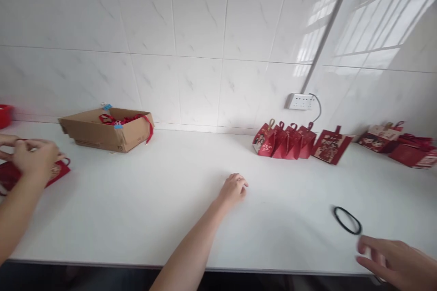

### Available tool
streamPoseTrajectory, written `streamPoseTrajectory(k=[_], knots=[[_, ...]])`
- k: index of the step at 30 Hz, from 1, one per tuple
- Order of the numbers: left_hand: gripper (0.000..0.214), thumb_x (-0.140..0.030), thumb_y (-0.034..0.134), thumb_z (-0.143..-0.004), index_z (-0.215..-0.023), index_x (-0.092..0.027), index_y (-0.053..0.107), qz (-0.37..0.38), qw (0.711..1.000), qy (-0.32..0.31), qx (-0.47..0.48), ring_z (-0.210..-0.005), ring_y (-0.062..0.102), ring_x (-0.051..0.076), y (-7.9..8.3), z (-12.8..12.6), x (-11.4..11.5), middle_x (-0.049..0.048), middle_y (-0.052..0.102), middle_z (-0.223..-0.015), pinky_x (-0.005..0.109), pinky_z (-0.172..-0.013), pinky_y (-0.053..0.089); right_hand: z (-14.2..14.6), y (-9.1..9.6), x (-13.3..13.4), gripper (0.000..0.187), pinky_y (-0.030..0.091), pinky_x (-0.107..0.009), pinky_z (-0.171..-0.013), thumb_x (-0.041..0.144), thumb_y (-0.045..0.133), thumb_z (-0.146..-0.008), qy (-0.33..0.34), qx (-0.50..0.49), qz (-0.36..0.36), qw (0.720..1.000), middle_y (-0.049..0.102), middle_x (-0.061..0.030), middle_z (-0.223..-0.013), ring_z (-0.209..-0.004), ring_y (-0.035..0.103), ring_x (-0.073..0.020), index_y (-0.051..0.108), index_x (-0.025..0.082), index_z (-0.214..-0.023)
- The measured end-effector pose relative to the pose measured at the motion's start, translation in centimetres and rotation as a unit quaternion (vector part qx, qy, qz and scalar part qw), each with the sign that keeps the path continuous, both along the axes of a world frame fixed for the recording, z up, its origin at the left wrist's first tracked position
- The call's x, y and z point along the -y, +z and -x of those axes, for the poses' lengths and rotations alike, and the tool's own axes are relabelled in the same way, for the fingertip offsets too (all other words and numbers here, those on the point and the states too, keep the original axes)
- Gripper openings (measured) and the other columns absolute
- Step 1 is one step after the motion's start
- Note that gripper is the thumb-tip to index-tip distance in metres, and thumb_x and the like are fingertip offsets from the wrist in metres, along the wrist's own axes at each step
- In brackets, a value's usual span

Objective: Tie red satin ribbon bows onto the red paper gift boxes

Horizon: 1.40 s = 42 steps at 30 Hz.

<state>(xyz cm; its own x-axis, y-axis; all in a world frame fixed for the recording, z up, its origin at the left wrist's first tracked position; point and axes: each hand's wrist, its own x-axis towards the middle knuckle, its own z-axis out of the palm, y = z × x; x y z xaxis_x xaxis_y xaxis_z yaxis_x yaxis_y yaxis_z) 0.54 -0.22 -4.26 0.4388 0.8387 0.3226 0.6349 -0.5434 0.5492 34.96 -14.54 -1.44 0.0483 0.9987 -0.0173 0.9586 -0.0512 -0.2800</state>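
My left hand point(234, 188) rests on the white table point(170, 209), its fingers loosely bent, with nothing visible in them. My right hand point(396, 259) is at the front right, a little blurred, thumb and fingers apart. Just beyond its fingertips lies a black elastic loop point(347, 220), apart from the hand. A thin curved thing below the right hand is mostly hidden. Several small red gift boxes with ribbon handles point(285, 142) stand in a row near the wall, beyond my left hand. Beside them a flatter red box point(331, 145) leans to the right.
At the far left another person's hands point(34, 157) work over red gift boxes point(58, 172). A cardboard box point(102, 138) holding red ribbons stands at the back left. More red boxes point(411, 152) lie at the back right. A power socket point(300, 101) is on the tiled wall.
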Motion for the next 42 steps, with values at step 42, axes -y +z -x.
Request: streamPoseTrajectory(k=[42], knots=[[0.026, -0.022, 0.039, -0.08, -0.092, -0.019, 0.061, -0.008, 0.996, 0.083, -0.012, -0.084, 0.063, 0.023, 1.3, 0.2, 0.2, 0.0078, 0.065, -0.087, 0.034, -0.071, 0.053, 23.3, -1.7, -17.6, 0.022, 0.031, -0.021, -0.052, 0.018, 0.045, -0.076, 0.129, -0.391, -0.069, 0.909, 0.049, 0.0028, -0.058, -0.054, 0.041, -0.0096, 0.038, 0.02, -0.056]])
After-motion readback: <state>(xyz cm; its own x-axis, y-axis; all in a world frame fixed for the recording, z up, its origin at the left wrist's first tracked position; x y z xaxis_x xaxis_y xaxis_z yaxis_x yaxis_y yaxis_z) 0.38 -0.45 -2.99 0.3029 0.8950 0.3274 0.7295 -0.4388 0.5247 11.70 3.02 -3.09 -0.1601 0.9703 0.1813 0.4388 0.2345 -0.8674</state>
